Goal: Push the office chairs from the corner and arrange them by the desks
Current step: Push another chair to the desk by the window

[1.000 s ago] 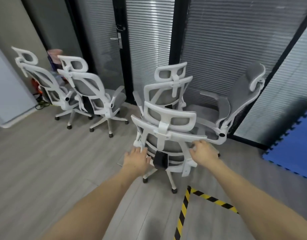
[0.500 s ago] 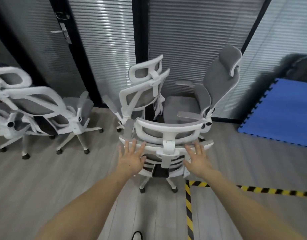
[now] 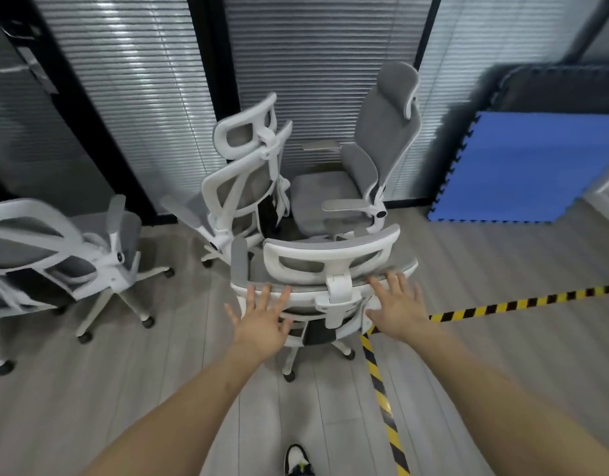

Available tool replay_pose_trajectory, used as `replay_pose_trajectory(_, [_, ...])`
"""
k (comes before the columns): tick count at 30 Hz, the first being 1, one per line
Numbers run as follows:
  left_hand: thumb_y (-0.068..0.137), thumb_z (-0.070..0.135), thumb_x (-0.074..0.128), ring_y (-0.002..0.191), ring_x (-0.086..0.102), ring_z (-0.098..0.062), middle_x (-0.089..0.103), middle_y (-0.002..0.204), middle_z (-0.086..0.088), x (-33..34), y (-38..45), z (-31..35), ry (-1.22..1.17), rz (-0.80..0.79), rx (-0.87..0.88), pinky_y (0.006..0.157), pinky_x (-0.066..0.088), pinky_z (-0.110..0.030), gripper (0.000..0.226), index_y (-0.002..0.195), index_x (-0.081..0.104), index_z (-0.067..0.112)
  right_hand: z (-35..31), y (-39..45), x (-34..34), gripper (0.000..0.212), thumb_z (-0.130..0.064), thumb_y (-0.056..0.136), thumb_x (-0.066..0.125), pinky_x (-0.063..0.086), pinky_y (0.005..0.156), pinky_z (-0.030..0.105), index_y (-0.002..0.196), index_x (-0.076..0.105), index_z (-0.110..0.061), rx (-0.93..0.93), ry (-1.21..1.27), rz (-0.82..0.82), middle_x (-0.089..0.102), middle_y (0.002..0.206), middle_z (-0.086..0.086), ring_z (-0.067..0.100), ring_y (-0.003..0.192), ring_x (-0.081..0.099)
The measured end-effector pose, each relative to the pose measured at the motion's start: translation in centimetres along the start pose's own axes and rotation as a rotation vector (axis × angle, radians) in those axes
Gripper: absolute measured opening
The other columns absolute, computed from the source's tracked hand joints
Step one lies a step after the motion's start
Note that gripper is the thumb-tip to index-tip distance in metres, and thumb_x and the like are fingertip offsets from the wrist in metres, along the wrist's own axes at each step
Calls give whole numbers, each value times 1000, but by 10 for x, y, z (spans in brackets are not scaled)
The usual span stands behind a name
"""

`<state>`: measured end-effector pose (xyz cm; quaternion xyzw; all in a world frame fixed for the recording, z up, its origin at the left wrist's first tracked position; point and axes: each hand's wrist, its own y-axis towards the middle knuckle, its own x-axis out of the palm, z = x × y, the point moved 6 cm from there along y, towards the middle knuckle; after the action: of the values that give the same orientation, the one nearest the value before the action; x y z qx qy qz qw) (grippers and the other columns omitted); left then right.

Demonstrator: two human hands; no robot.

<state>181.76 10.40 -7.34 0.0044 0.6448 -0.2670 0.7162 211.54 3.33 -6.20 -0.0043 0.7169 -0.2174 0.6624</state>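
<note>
Reaching hands: both arms stretch forward toward the back of the nearest office chair (image 3: 330,269).
Left hand (image 3: 261,321): fingers spread and straight, gripping nothing, fingertips at the left part of the backrest's top rim; whether they touch it I cannot tell.
Right hand (image 3: 399,307): fingers spread and straight, gripping nothing, fingertips at the right part of the same rim.
Nearest office chair: white frame, grey mesh, back turned to the person, standing on the grey wood-look floor (image 3: 107,389).
Second chair (image 3: 241,187): just behind it, to the left.
Third chair (image 3: 371,166): grey padded, behind to the right, near the blinds (image 3: 316,63).
Fourth chair (image 3: 55,255): at the left, well apart.
Hazard tape (image 3: 382,389): black and yellow, on the floor beside the nearest chair's base.
Blue foam mat (image 3: 523,166): at the right.
Shoe (image 3: 297,460): at the bottom edge.
</note>
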Motion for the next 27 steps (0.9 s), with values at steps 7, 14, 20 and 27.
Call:
replay_pose_trajectory(7, [104, 62, 22, 156, -23, -31, -14, 173, 2, 19, -52, 15, 52, -29, 82, 115, -5, -78, 65, 158, -14, 54, 11, -76, 21, 77, -67, 101, 33, 0, 127, 59, 165, 2, -37, 65, 44, -6, -9, 173, 8, 29, 159, -14])
replay_pose_trajectory(14, [102, 69, 22, 157, -19, -31, -15, 173, 2, 39, -108, 1, 146, -59, 203, 119, -1, -75, 67, 159, -11, 54, -5, -180, 72, 67, -68, 101, 30, 2, 124, 63, 160, 13, -43, 155, 132, 169, 7, 171, 9, 29, 159, -5])
replay_pose_trajectory(20, [104, 64, 27, 157, -21, -24, -15, 172, 11, 47, -155, -22, 144, -94, 337, 117, -3, -76, 62, 157, -5, 60, -34, -272, 120, 62, -66, 99, 30, 12, 122, 65, 155, 34, -40, 276, 221, 327, 27, 164, 14, 36, 155, 12])
replay_pose_trajectory(27, [103, 64, 29, 159, 0, -17, 18, 168, 15, 49, -183, -46, -159, 19, 403, 122, 1, -67, 49, 148, 46, 51, -90, -358, 147, 53, -62, 98, 44, 21, 117, 66, 136, 63, -31, 498, 288, 532, 51, 142, 12, 38, 140, 37])
